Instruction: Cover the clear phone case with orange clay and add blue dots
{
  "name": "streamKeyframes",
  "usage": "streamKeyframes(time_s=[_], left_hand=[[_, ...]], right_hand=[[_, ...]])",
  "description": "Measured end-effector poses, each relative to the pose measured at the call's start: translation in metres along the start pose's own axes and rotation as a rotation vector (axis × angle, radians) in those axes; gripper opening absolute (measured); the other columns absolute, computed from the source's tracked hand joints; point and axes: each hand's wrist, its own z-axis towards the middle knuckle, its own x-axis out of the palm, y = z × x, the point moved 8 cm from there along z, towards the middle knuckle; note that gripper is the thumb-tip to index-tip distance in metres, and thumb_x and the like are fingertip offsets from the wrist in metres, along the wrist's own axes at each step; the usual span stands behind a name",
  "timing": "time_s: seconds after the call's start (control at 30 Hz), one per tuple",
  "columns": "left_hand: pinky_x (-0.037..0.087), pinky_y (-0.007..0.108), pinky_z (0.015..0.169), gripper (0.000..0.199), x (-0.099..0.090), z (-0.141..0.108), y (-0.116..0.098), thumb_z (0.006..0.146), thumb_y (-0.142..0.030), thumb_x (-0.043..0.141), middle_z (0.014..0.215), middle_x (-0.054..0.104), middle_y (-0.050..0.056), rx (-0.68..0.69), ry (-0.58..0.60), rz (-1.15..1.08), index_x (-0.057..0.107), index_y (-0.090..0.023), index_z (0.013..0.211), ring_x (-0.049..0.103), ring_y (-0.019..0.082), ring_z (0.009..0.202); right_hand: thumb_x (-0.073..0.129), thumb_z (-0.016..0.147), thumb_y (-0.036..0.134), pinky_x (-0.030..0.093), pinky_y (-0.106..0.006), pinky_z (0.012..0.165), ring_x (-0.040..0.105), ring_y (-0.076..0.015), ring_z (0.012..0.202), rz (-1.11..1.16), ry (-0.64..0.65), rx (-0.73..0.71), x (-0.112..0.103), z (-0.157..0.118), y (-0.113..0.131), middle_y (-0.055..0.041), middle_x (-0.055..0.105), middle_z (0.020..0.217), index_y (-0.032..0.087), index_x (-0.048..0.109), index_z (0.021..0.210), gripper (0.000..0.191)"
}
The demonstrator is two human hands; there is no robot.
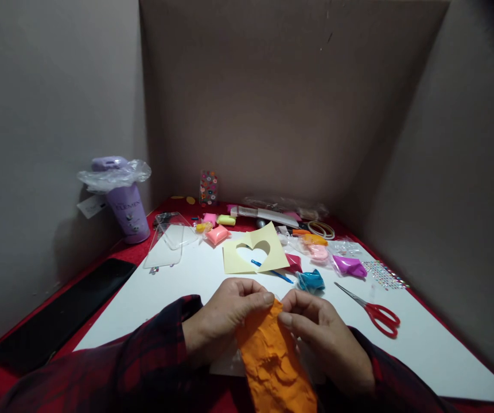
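A long, wrinkled orange sheet [275,367] hangs down toward the bottom edge of the view. My left hand [233,307] pinches its upper left corner, with the thumb on top. At the upper right edge, my right hand [319,327] has its thumb and fingers closed on the same sheet. Just beyond the hands, a pale yellow card [233,263] with a heart-shaped hole lies on the white board [117,321]. A blue pen-like tool [281,277] shows partly through the hole. The blue packet [311,280] rests near my right hand.
Red-handled scissors [371,310] lie at right, near a purple packet [350,266] and a gem sheet [386,275]. Clear phone cases [164,246], a black phone-like slab [66,310] and a purple tumbler [128,212] are at left. Pink and yellow packets lie behind.
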Motion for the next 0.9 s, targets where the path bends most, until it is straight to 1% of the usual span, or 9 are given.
streamKeyframes(time_s=[0.07,0.13,0.3,0.37,0.5,0.63,0.8,0.9], left_hand=[[0.032,0.021,0.050,0.023,0.0002,0.0001,-0.0003,0.065,-0.030,0.068,0.056,0.052,-0.001,0.001,0.012,0.010,0.057,-0.011,0.066,0.046,0.008,0.049],[0.033,0.021,0.050,0.023,0.0007,-0.0001,0.0001,0.064,-0.030,0.069,0.056,0.053,0.000,-0.001,0.022,0.002,0.057,-0.011,0.066,0.046,0.008,0.050],[0.034,0.021,0.052,0.023,0.0012,-0.0004,0.0031,0.063,-0.031,0.070,0.057,0.055,0.001,-0.015,0.019,-0.017,0.058,-0.011,0.067,0.048,0.009,0.051],[0.034,0.021,0.052,0.023,0.0017,-0.0001,0.0043,0.063,-0.030,0.070,0.057,0.056,0.001,-0.019,0.025,-0.021,0.057,-0.012,0.067,0.049,0.009,0.052],[0.034,0.021,0.052,0.022,0.0023,-0.0001,0.0055,0.065,-0.030,0.069,0.058,0.056,0.002,-0.020,0.037,-0.008,0.057,-0.012,0.067,0.050,0.010,0.052],[0.033,0.021,0.052,0.020,0.0043,-0.0012,0.0057,0.067,-0.029,0.067,0.059,0.056,0.002,-0.025,0.063,-0.010,0.057,-0.012,0.070,0.050,0.009,0.052],[0.036,0.022,0.054,0.019,0.0044,-0.0002,0.0049,0.067,-0.027,0.068,0.060,0.057,0.002,-0.014,0.058,-0.052,0.057,-0.011,0.068,0.051,0.010,0.054],[0.035,0.021,0.053,0.020,0.0049,0.0000,0.0049,0.066,-0.027,0.068,0.059,0.056,0.002,-0.020,0.060,-0.057,0.057,-0.011,0.068,0.050,0.009,0.053]], right_hand=[[0.069,0.059,0.032,0.029,-0.021,0.045,0.039,-0.0084,0.045,0.002,-0.001,-0.010,-0.0002,0.0004,0.0009,0.0039,0.047,0.049,0.016,0.049,0.059,0.026],[0.069,0.061,0.034,0.029,-0.022,0.046,0.039,-0.0091,0.047,-0.010,0.025,-0.019,-0.0003,0.0014,-0.0001,0.0033,0.047,0.050,0.016,0.050,0.059,0.026],[0.058,0.076,0.034,0.028,-0.022,0.048,0.037,-0.0090,0.049,0.010,0.124,-0.072,-0.0028,0.0046,-0.0045,0.0030,0.046,0.053,0.015,0.052,0.065,0.023],[0.056,0.079,0.035,0.027,-0.022,0.048,0.035,-0.0087,0.049,0.000,0.121,-0.085,-0.0045,0.0054,-0.0043,0.0036,0.043,0.052,0.015,0.050,0.062,0.027],[0.063,0.073,0.041,0.026,-0.021,0.047,0.033,-0.0082,0.049,-0.019,0.067,-0.064,-0.0020,0.0043,-0.0010,0.0045,0.040,0.051,0.015,0.046,0.058,0.034],[0.064,0.071,0.043,0.027,-0.021,0.048,0.032,-0.0083,0.049,-0.029,0.011,-0.081,-0.0015,0.0028,0.0028,0.0051,0.038,0.051,0.016,0.045,0.056,0.036],[0.055,0.080,0.044,0.029,-0.022,0.050,0.032,-0.0098,0.052,-0.039,0.064,-0.124,-0.0070,0.0065,-0.0022,0.0043,0.036,0.056,0.017,0.045,0.060,0.035],[0.057,0.078,0.043,0.026,-0.021,0.048,0.029,-0.0091,0.051,-0.035,0.075,-0.097,-0.0066,0.0065,-0.0045,0.0051,0.035,0.054,0.017,0.043,0.059,0.035]])
